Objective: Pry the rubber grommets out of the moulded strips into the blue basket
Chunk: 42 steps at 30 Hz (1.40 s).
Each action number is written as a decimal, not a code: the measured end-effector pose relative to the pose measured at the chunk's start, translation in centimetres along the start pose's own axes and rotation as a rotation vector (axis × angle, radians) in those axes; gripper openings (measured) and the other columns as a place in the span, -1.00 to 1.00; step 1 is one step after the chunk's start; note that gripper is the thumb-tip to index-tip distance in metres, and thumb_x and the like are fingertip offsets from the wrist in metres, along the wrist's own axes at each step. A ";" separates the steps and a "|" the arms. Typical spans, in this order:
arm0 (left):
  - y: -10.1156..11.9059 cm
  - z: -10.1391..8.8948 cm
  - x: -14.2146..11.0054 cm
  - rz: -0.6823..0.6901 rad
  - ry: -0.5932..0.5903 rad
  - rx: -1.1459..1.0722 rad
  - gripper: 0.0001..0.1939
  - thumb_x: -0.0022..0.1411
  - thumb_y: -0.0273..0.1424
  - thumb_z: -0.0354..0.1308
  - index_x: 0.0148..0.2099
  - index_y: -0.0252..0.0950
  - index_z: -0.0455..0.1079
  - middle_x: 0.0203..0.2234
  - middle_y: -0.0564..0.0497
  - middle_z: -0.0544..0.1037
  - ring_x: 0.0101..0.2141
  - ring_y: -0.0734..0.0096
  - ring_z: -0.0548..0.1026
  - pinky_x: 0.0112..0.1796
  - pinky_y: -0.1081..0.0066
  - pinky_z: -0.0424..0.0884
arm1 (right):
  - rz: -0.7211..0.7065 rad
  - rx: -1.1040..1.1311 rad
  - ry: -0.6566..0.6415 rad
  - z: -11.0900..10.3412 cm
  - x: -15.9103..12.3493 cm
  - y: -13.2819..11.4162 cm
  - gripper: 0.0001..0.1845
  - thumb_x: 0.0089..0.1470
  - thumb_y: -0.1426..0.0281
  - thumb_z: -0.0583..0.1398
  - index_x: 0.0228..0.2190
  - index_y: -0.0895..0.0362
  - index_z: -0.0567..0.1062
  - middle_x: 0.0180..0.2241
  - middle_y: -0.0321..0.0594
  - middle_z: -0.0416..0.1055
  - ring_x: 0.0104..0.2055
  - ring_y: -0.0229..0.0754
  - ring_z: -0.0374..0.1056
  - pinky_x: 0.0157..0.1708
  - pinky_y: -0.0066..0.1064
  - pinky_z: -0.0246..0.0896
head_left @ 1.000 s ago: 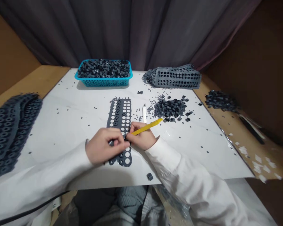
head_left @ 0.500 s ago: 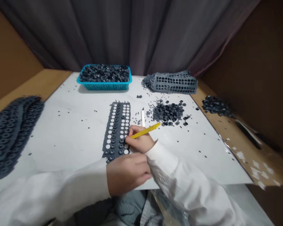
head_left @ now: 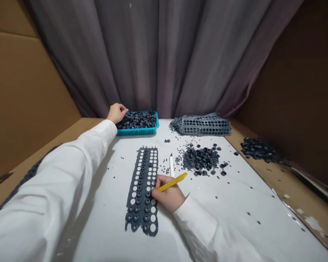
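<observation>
yellow tool in right hand, grey strip

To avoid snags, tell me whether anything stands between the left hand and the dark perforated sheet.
The front rim of the turquoise basket lies between the left hand and the dark perforated sheet; past it, nothing visible stands in the way. The right hand, holding a yellow tool, covers part of the sheet's right edge.

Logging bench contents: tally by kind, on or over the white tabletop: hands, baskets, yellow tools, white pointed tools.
Left hand and right hand: 2
Blue basket: 1
Yellow tool: 1
White pointed tool: 1
Total: 5
</observation>
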<state>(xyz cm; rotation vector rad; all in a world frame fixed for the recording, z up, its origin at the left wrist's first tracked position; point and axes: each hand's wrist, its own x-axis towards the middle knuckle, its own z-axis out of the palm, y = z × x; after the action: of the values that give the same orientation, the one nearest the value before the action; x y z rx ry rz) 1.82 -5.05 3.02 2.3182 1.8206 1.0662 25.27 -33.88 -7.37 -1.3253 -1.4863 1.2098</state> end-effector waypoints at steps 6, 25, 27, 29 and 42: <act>0.3 3.0 2.6 -0.007 -0.073 -0.046 -0.92 0.03 -0.43 0.18 -0.40 -0.34 0.46 -0.41 -0.04 0.50 -0.30 0.32 0.39 -0.15 0.41 0.23 | 0.025 -0.026 0.007 0.2 0.1 0.1 -0.79 -0.33 0.60 0.10 -0.69 0.11 0.16 -0.73 -0.45 0.13 -0.65 -0.37 0.09 -0.63 -0.57 -0.12; -1.4 2.0 3.6 -0.161 -0.084 -0.306 -0.67 -0.01 -0.26 0.23 -0.22 -0.39 0.49 -0.35 -0.08 0.58 -0.31 0.34 0.49 -0.21 0.42 0.38 | 0.066 0.005 0.002 0.1 0.2 -0.2 -0.79 -0.34 0.61 0.11 -0.70 0.11 0.16 -0.73 -0.46 0.10 -0.65 -0.38 0.06 -0.64 -0.56 -0.14; -1.0 1.2 3.7 -0.174 -0.065 -0.323 -0.67 0.03 -0.27 0.20 -0.19 -0.39 0.47 -0.33 -0.08 0.57 -0.32 0.36 0.48 -0.24 0.43 0.38 | 0.066 0.002 0.004 0.1 0.2 -0.2 -0.78 -0.35 0.61 0.11 -0.70 0.11 0.16 -0.72 -0.45 0.11 -0.65 -0.37 0.07 -0.64 -0.56 -0.13; -0.1 0.3 3.1 -0.162 -0.015 -0.334 -0.68 0.10 -0.28 0.12 -0.16 -0.39 0.45 -0.30 -0.08 0.56 -0.32 0.39 0.47 -0.26 0.45 0.37 | 0.067 0.002 0.000 0.1 0.1 -0.2 -0.79 -0.34 0.60 0.11 -0.69 0.11 0.16 -0.71 -0.45 0.12 -0.65 -0.37 0.07 -0.64 -0.55 -0.12; 11.3 -2.7 -23.6 0.577 -0.837 -0.212 -0.88 0.18 -0.43 0.08 -0.26 -0.29 0.43 -0.40 -0.02 0.47 -0.31 0.36 0.41 -0.28 0.44 0.31 | -0.019 -0.039 -0.018 -0.2 0.2 0.1 -0.80 -0.29 0.52 0.15 -0.69 0.10 0.17 -0.73 -0.46 0.13 -0.64 -0.36 0.07 -0.62 -0.55 -0.10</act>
<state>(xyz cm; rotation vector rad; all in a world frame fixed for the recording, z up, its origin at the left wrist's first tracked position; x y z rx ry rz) 7.92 -30.10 -2.12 2.5987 0.7332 0.1638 25.45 -33.65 -7.42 -1.3267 -1.5387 1.1893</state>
